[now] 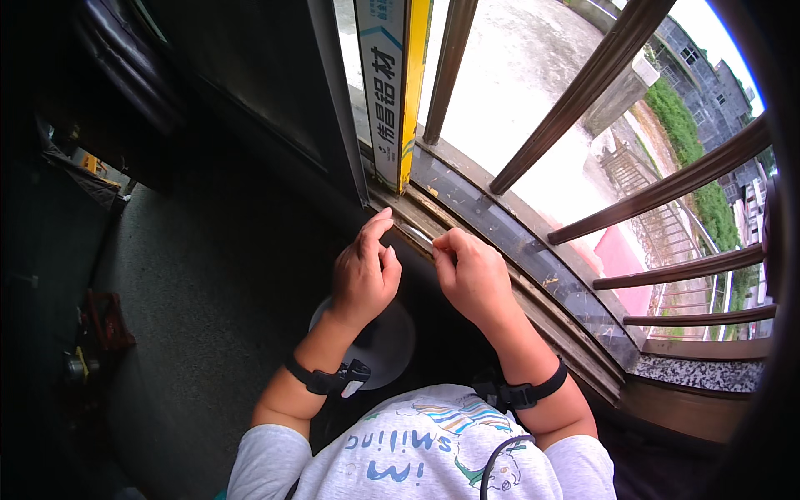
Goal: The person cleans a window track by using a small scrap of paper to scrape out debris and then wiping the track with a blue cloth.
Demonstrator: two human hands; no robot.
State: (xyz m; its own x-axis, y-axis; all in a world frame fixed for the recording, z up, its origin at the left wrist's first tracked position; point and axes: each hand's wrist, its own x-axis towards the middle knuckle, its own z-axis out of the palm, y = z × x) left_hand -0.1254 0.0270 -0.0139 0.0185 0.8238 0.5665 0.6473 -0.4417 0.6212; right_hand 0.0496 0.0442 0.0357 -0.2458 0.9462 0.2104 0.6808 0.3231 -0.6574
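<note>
My right hand [476,275] grips a thin, pale, shiny strip-like object [417,235] between thumb and curled fingers. Most of that object is hidden in the hand, so its exact kind is unclear. Its exposed end points up-left along the window's sliding track [400,215]. Close by on the left, my left hand [367,275] hovers at the inner edge of the track, fingers bent and thumb apart, with nothing visible in it. Whether its fingertips touch the frame I cannot tell. Dirt shows along the track grooves.
A sliding sash [350,125] and a profile with yellow edging and printed writing [387,94] rise beyond my hands. Brown metal bars [553,112] stand outside the dusty sill [500,219]. Below my left forearm is a round pale container [394,350]. A reddish-brown object [109,319] lies on the floor left.
</note>
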